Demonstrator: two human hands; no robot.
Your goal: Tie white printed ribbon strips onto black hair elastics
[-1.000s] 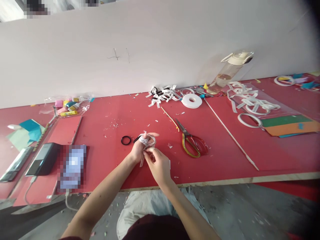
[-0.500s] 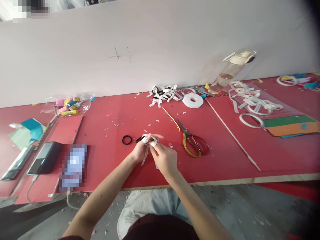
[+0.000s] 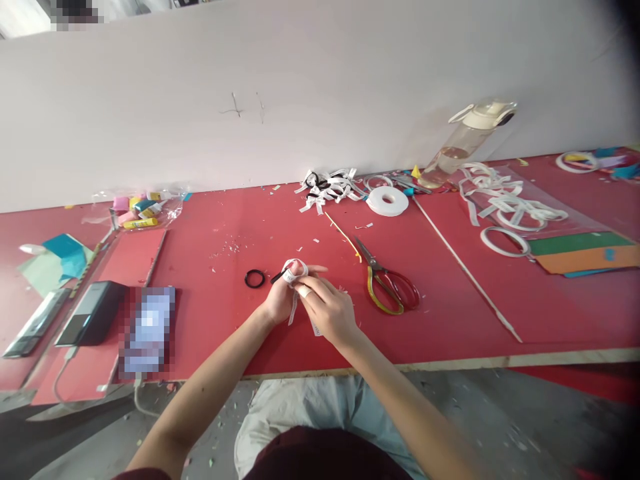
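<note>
Both hands meet over the red table (image 3: 210, 227) near its front edge. My left hand (image 3: 281, 299) is closed, with a white ribbon strip (image 3: 290, 275) looped round its fingers and a small black piece sticking out to the left. My right hand (image 3: 327, 308) lies just right of it, its fingers pinched on the same ribbon, whose loose ends hang below. A black ring (image 3: 255, 278) lies on the table just left of the hands. Red-handled scissors (image 3: 387, 285) lie to the right.
A white tape roll (image 3: 387, 201), a pile of ribbon bows (image 3: 325, 187) and a water bottle (image 3: 463, 143) stand by the back wall. A thin stick (image 3: 463, 267) runs diagonally at right. Coloured paper sheets (image 3: 580, 250) lie far right. A phone (image 3: 147, 328) and black devices (image 3: 90, 312) lie left.
My right hand has moved up and to the left, closer over the left hand's fingers, working the ribbon loop. The left hand stays in place.
</note>
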